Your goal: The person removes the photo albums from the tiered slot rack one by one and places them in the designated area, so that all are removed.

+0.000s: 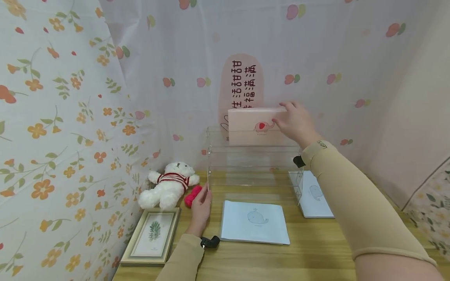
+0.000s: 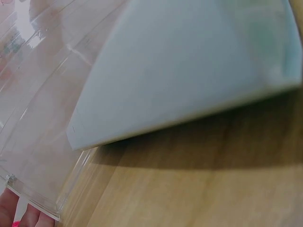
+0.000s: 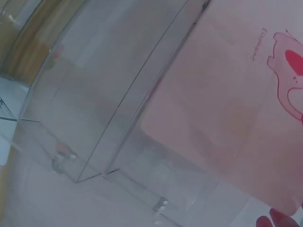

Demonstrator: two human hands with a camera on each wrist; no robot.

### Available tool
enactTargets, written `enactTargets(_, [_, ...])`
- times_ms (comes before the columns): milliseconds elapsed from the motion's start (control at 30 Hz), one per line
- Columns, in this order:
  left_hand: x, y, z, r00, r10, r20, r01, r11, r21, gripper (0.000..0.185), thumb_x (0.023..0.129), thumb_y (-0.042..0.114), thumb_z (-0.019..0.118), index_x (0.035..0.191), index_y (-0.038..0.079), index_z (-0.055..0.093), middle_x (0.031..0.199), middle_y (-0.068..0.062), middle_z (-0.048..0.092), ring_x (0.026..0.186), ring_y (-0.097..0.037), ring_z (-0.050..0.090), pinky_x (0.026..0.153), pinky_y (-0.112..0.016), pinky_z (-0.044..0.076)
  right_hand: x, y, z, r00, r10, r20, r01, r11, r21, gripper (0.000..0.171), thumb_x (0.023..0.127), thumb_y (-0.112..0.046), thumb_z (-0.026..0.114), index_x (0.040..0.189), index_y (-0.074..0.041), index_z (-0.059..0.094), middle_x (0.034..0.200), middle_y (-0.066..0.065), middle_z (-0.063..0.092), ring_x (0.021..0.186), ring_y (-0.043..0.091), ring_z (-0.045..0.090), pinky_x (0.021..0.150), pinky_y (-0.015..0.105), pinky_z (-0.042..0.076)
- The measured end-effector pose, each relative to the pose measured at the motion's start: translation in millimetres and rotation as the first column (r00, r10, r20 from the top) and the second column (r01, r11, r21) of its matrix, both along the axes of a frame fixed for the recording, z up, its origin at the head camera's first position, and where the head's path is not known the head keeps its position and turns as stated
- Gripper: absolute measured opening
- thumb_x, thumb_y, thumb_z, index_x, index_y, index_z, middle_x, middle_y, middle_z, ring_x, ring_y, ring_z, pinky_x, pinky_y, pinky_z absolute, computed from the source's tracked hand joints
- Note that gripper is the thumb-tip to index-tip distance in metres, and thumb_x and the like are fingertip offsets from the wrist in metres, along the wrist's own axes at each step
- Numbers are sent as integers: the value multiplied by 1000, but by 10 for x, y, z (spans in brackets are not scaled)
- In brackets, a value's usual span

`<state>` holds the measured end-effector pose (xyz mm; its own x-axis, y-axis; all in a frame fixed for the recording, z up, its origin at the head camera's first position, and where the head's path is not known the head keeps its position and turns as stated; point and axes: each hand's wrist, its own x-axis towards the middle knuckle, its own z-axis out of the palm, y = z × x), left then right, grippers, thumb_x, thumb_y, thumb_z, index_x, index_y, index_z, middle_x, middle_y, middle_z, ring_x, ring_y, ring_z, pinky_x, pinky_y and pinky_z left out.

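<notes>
right hand (image 1: 295, 123) grips pink box (image 1: 254, 125) at its 3 o'clock end, long axis level; left hand (image 1: 201, 207) steadies clear rack (image 1: 253, 160).

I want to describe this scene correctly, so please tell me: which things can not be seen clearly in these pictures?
- Wall sign, head view: its lower part is hidden behind the pink booklet.
- Red item, head view: partly hidden by the left hand; what it is cannot be told.
- Right blue booklet, head view: partly hidden by the right forearm and the clear rack.
- Left hand, left wrist view: only fingertips show at the edge.
</notes>
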<state>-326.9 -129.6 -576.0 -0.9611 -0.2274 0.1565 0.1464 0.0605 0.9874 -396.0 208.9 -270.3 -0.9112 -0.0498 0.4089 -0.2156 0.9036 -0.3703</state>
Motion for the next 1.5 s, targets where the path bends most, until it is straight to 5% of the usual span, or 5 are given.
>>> enactTargets(300, [-9, 23, 15, 1000, -2, -8, 2, 1000, 10, 43, 102, 23, 63, 145, 32, 58, 150, -4, 59, 140, -26, 53, 116, -48, 45, -94, -84, -87, 1000, 13, 10, -12, 993, -116, 61, 99, -26, 66, 155, -20, 43, 160, 19, 38, 144, 46, 38, 121, 64, 32])
enactTargets(633, [-19, 55, 30, 1000, 25, -12, -25, 1000, -3, 43, 102, 20, 63, 145, 28, 59, 148, -6, 60, 138, -26, 54, 116, -48, 45, -118, -57, -141, 1000, -13, 19, 19, 919, -394, 42, 93, -14, 74, 133, -17, 63, 154, 18, 43, 145, 41, 38, 121, 60, 33])
enactTargets(967, [151, 50, 273, 1000, -15, -6, 15, 999, -39, 46, 104, 20, 61, 149, 17, 55, 150, -12, 57, 139, -30, 53, 116, -48, 45, -109, -122, -212, 998, -40, -54, 9, 875, -485, 29, 92, 0, 68, 120, -10, 68, 138, 14, 53, 128, 33, 48, 108, 51, 45])
enactTargets(1200, [1, 28, 69, 1000, 29, -9, -30, 999, -29, 45, 104, 21, 61, 148, 22, 56, 149, -8, 59, 138, -30, 54, 116, -49, 44, -39, -164, -169, 990, -56, -128, -24, 835, -550, 29, 95, 3, 55, 118, -9, 68, 131, 13, 53, 125, 30, 49, 104, 46, 49])
enactTargets(1500, [-10, 8, 13, 1000, 13, -7, -13, 1000, 6, 43, 102, 23, 64, 143, 33, 60, 148, -4, 61, 136, -25, 55, 114, -46, 48, 151, -213, -15, 947, -82, -312, -98, 848, -521, 26, 95, 2, 57, 113, -9, 72, 107, -1, 49, 119, 25, 50, 93, 35, 47])
